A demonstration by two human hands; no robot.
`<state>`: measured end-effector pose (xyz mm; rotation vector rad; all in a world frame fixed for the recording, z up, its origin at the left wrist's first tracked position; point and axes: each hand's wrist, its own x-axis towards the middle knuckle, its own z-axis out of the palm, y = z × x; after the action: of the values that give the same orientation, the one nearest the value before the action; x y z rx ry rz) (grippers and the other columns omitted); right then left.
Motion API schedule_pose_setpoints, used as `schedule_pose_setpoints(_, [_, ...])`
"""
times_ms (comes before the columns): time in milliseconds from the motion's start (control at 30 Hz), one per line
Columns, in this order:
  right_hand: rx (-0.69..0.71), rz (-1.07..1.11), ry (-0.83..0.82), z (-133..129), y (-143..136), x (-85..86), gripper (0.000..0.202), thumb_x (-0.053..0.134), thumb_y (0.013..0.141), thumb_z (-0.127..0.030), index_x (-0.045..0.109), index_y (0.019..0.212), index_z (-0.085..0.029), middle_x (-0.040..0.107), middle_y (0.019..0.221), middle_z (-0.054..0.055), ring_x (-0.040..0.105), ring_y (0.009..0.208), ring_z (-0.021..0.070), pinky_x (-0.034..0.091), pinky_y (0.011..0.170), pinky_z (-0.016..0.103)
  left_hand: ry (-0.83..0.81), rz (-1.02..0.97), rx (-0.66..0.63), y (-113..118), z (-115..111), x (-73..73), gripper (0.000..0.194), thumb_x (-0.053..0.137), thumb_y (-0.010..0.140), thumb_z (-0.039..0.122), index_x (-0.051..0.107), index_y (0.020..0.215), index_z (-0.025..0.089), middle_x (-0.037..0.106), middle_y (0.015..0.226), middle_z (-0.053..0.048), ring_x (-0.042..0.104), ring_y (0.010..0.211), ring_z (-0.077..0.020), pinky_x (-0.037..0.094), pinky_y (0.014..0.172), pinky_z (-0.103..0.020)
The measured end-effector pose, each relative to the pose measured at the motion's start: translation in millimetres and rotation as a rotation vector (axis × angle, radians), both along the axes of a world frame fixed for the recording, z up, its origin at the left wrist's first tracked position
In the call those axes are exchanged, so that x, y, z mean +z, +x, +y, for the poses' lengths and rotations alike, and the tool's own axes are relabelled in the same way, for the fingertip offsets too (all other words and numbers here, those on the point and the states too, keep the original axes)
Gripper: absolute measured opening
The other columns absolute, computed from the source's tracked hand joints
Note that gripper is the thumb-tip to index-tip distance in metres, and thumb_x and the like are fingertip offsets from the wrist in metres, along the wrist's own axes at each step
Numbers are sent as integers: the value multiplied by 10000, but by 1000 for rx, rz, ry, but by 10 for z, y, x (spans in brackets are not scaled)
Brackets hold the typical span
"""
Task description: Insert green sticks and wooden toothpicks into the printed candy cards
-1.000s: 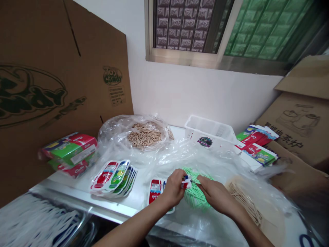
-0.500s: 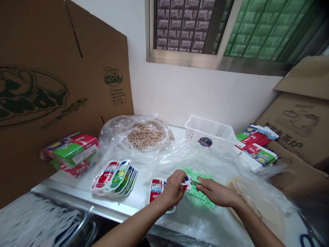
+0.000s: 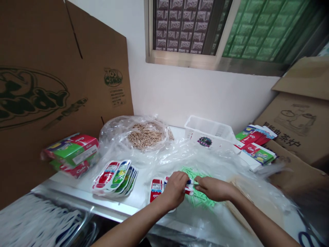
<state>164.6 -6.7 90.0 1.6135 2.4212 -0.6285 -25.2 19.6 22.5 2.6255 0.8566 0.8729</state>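
My left hand (image 3: 176, 188) is closed around small printed packets (image 3: 189, 188), whose red, white and blue ends stick out to its right. Just right of them, my right hand (image 3: 213, 188) has its fingers pinched over the pile of light green sticks (image 3: 199, 199); what its fingertips hold is too small to make out. A red and white printed card (image 3: 156, 189) lies on the table, partly under my left hand and forearm. Farther left, a fanned stack of red and green cards (image 3: 113, 178) rests near the table's front edge.
Behind are a clear bag of brown sticks (image 3: 145, 135) and a white plastic basket (image 3: 209, 132). Colourful boxes (image 3: 74, 151) sit left, flat cartons (image 3: 257, 144) right. Large cardboard boxes (image 3: 102, 68) flank the table. Blue scissors handles (image 3: 305, 238) show at the lower right.
My right hand has turned slightly, its fingers curling in more above the green sticks. My left hand has shifted a little, still around the packets.
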Motion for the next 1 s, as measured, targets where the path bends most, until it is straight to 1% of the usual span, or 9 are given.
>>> schedule_pose_setpoints(167, [8, -3, -12, 56, -76, -27, 484, 494, 759, -191, 460, 1235, -114, 695, 874, 151, 647, 768, 256, 375, 580, 281, -50, 213, 1, 71, -86, 36, 344, 497, 600, 35, 486, 907, 187, 611, 900, -92, 540, 830, -247, 383, 756, -363])
schedule_pose_setpoints(300, [4, 45, 33, 128, -112, 27, 707, 543, 634, -91, 381, 1320, -142, 673, 976, 147, 622, 902, 263, 401, 652, 280, -261, 138, 20, 138, -134, 47, 176, 488, 711, 123, 489, 879, 176, 625, 811, -93, 565, 720, -245, 400, 706, -367])
schedule_pose_setpoints(367, [-57, 210, 99, 164, -86, 32, 664, 552, 653, -123, 402, 1297, -188, 662, 975, 92, 605, 912, 226, 410, 697, 272, -425, -20, 53, 142, -113, 43, 84, 449, 778, 168, 495, 846, 181, 621, 782, -82, 567, 705, -234, 410, 666, -342])
schedule_pose_setpoints(433, [-219, 465, 107, 178, -61, -23, 526, 566, 700, -222, 461, 1214, -183, 648, 849, 35, 603, 782, 182, 423, 658, 260, -596, -245, 50, 137, -76, 24, 91, 428, 825, 222, 508, 840, 183, 616, 796, -68, 567, 746, -215, 420, 678, -319])
schedule_pose_setpoints(533, [-449, 809, -27, 141, -78, -204, 276, 540, 757, -377, 570, 918, -154, 544, 603, -34, 518, 539, 122, 391, 515, 231, -832, -547, 1, 139, -37, -37, 159, 463, 837, 316, 528, 822, 171, 594, 779, -45, 556, 766, -182, 430, 715, -296])
schedule_pose_setpoints(600, [-513, 933, -53, 93, -124, -328, 237, 528, 769, -394, 558, 740, -161, 483, 541, -51, 459, 493, 98, 354, 486, 217, -952, -660, 11, 151, -39, -90, 239, 512, 815, 395, 534, 796, 159, 567, 717, -27, 540, 708, -163, 432, 684, -285])
schedule_pose_setpoints(700, [-564, 974, -1, 36, -198, -426, 235, 521, 778, -385, 537, 689, -169, 441, 539, -58, 404, 488, 82, 314, 479, 209, -1046, -738, 58, 165, -66, -150, 341, 571, 760, 489, 535, 756, 150, 518, 653, -1, 497, 630, -135, 416, 627, -266])
schedule_pose_setpoints(833, [-571, 963, 45, 33, -236, -422, 224, 518, 769, -368, 512, 656, -175, 405, 548, -64, 378, 504, 83, 294, 483, 209, -1065, -767, 72, 164, -93, -154, 364, 629, 710, 500, 525, 709, 151, 476, 635, 18, 448, 604, -113, 384, 602, -246])
schedule_pose_setpoints(1000, [-619, 940, 132, 37, -257, -447, 105, 486, 742, -272, 484, 670, -195, 388, 542, -75, 392, 505, 95, 315, 500, 213, -1180, -874, 45, 193, -125, -121, 376, 653, 689, 503, 542, 729, 146, 523, 669, 1, 474, 615, -119, 397, 609, -249])
